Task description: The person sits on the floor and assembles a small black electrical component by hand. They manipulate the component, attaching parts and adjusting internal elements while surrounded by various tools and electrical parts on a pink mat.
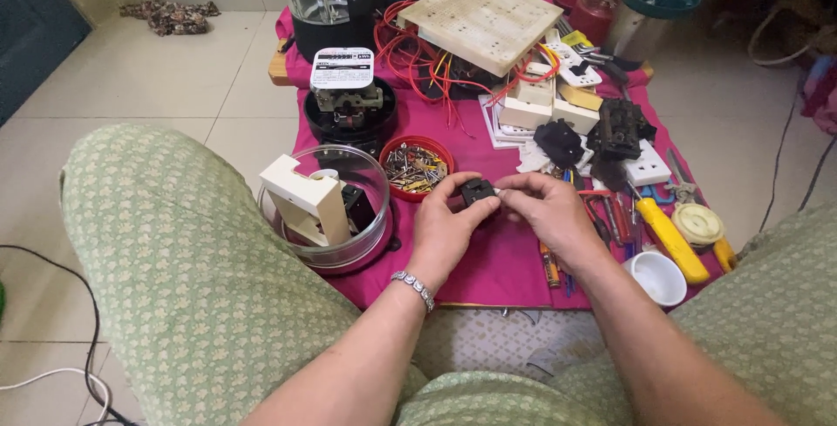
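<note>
Head view, screws in red dish

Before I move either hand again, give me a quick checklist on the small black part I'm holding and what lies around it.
1. Left hand grips the small black plastic electrical part from the side: ok.
2. Right hand has fingertips at the part's right edge: ok.
3. Tiny piece between the right fingertips: cannot tell, too small.
4. Red round dish of screws stands upright just behind the hands, apart from them: ok.
5. Yellow-handled screwdriver lies on the pink cloth to the right of the right hand: ok.
6. Clear glass bowl sits at the cloth's left edge: ok.
</note>
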